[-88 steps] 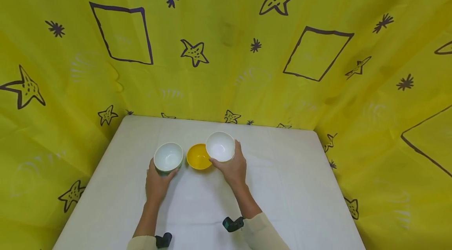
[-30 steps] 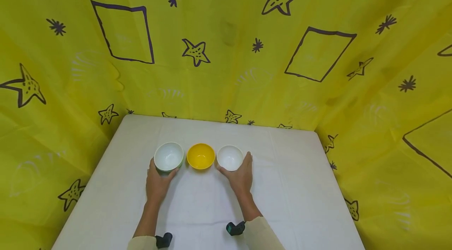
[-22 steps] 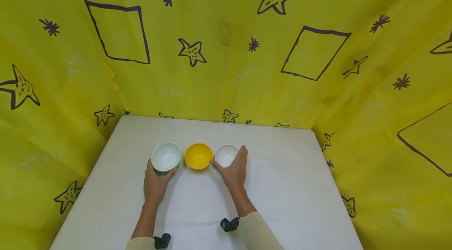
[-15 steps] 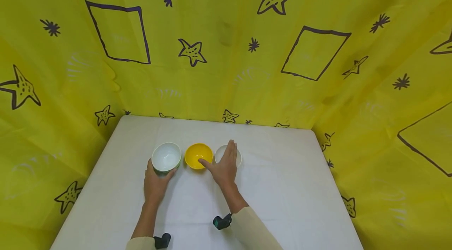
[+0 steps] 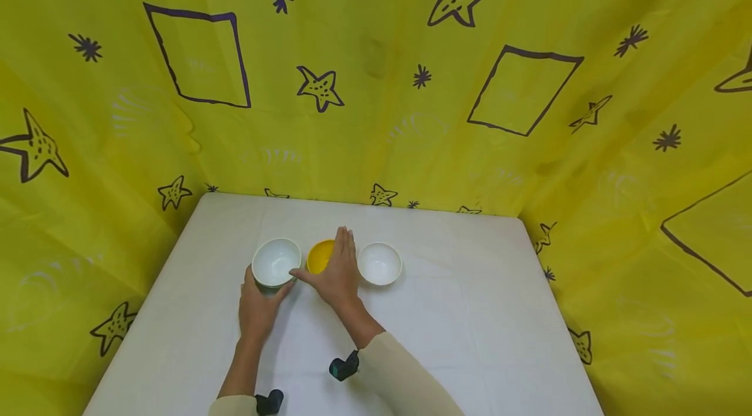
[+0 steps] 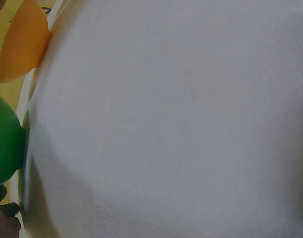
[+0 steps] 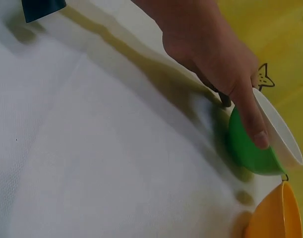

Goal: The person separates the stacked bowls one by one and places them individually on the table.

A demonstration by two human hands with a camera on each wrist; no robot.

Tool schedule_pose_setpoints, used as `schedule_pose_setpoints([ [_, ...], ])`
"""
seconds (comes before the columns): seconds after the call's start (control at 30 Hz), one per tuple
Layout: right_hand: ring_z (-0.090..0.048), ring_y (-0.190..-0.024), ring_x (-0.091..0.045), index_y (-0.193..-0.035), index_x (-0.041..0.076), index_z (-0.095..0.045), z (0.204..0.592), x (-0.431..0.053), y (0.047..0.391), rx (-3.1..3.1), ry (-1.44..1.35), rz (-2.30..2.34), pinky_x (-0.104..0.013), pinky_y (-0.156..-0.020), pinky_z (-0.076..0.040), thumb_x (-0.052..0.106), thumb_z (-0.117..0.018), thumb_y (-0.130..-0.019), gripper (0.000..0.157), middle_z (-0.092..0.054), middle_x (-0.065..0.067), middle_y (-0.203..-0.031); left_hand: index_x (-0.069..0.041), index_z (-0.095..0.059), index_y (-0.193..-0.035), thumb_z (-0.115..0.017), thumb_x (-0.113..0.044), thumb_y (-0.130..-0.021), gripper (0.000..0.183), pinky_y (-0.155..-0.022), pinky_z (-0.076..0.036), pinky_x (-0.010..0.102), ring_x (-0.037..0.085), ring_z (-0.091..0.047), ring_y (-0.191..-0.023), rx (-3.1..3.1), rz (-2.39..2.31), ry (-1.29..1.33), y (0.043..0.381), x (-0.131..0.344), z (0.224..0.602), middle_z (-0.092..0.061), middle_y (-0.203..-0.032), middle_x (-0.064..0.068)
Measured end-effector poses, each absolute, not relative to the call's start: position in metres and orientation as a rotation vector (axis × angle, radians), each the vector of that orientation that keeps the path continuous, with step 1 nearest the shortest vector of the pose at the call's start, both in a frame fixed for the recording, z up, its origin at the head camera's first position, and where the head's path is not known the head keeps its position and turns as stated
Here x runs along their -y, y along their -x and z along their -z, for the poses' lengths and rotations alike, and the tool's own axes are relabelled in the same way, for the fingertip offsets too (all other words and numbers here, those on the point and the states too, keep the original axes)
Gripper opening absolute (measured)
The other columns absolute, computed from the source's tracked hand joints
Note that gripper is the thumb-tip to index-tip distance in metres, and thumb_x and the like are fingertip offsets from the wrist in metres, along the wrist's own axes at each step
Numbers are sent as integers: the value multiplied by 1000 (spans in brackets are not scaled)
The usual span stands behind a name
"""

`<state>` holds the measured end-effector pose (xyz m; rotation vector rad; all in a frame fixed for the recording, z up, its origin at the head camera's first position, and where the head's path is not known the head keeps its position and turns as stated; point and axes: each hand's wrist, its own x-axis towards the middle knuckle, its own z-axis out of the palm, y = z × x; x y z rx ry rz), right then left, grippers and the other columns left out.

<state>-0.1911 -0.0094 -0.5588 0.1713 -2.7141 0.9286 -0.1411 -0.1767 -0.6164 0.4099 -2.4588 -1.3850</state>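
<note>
White table [image 5: 470, 311], unlabelled yellow bowl [image 5: 320, 255]

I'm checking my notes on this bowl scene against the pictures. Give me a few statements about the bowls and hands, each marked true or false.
1. Three bowls stand in a row on the white table. True.
2. The yellow bowl stands at the right end of the row. False: it is in the middle, between the green bowl and the white bowl.
3. The left hand holds the green bowl by its near side. True.
4. The right hand grips the white bowl. False: it hovers with straight fingers over the yellow bowl, and the white bowl stands free.
5. The green bowl is white inside. True.
</note>
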Motion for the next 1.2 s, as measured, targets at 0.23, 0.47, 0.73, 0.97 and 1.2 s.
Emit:
schedule_pose_setpoints([
  [0.23,-17,-141,-26,-149,2,-17,561,22,195,2761,-269,-865,-41,-111,-21,83,-60,-57,130,-21,-14,-153,-11,-26,-146,-81,-39,-72,97,-98,-35,58,36,-42,-124,2466,1372,-411,140,178,615,-44,-137,17],
  [0.47,-12,-142,-24,-150,3,-15,565,33,196,2860,-365,-795,-36,-111,-22,81,-64,-57,130,-19,-12,-154,-9,-25,-146,-79,-36,-75,93,-94,-36,58,37,-42,-123,2475,1378,-412,138,180,615,-45,-135,19],
  [0.73,-18,-141,-23,-149,3,-18,563,51,194,2924,-439,-802,-36,-109,-26,77,-67,-59,126,-24,-11,-153,-10,-22,-148,-79,-29,-77,93,-97,-35,59,37,-40,-126,2499,1343,-396,138,180,615,-41,-140,18],
  [0.97,-22,-139,-23,-147,2,-22,560,62,193,2952,-524,-675,-33,-109,-26,74,-69,-60,122,-30,-10,-150,-9,-20,-149,-76,-20,-80,89,-99,-33,59,38,-39,-126,2524,1321,-373,138,179,613,-38,-142,18],
  [1.2,-24,-138,-23,-146,2,-24,564,64,193,2985,-528,-630,-31,-110,-23,69,-73,-61,118,-34,-10,-147,-7,-23,-147,-75,-21,-80,86,-99,-34,59,38,-40,-125,2534,1297,-373,139,180,613,-40,-141,19],
])
